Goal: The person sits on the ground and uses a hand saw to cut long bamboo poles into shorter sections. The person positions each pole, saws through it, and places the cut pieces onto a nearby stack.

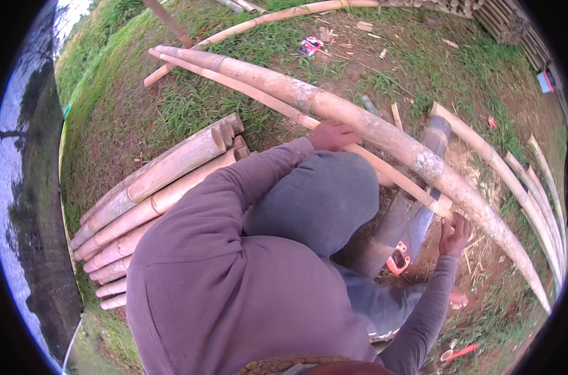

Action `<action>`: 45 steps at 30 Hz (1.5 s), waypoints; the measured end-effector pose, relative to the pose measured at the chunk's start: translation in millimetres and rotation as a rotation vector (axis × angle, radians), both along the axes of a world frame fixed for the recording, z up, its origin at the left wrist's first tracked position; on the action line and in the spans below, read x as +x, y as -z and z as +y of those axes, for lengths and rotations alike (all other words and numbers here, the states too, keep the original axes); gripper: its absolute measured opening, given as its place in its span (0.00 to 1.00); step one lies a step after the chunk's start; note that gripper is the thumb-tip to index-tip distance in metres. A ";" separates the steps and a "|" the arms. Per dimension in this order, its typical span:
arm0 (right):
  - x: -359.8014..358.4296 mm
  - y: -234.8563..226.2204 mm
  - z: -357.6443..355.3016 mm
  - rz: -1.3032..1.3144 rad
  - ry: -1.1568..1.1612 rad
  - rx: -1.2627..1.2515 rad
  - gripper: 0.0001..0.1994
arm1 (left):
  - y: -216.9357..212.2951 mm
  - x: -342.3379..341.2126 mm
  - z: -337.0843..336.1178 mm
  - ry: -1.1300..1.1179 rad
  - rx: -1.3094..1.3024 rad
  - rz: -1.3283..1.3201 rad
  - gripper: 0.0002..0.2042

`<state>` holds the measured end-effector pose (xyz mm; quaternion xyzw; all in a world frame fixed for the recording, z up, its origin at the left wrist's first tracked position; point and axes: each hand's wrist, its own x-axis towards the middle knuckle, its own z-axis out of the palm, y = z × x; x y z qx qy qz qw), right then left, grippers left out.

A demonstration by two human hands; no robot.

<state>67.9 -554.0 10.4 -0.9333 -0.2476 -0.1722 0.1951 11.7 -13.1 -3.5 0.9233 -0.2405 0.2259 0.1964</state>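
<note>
My left hand (332, 134) is closed over a thin split bamboo strip (259, 94) that runs beside a thick, long bamboo pole (384, 134). My right hand (456, 234) grips the near end of the same strip, just under the thick pole. Both lie across a dark upright bamboo section (421, 212). My raised knee in grey trousers (321, 200) sits between my arms and hides part of the strip.
A stack of cut bamboo lengths (159, 187) lies at my left. A saw with an orange handle (397, 259) rests by the dark section. More pale poles (534, 187) lie on the right. Grass, bare soil and scraps surround them, and a red-handled tool (464, 352) lies at the lower right.
</note>
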 end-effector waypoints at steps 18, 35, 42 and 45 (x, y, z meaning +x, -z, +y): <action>39.5 -2.7 -49.9 -0.048 -0.055 -0.190 0.26 | -29.0 7.9 -30.0 0.052 0.213 -0.007 0.26; 60.7 -18.2 0.5 0.036 -0.103 -0.101 0.21 | -56.9 19.9 -0.7 0.004 0.090 0.079 0.20; 59.2 -19.6 -10.1 0.036 -0.074 -0.130 0.22 | -54.9 22.2 -6.3 0.035 0.057 0.060 0.21; 57.7 -21.7 -22.1 0.027 -0.068 -0.138 0.22 | -58.4 33.8 -20.2 0.046 0.077 0.043 0.20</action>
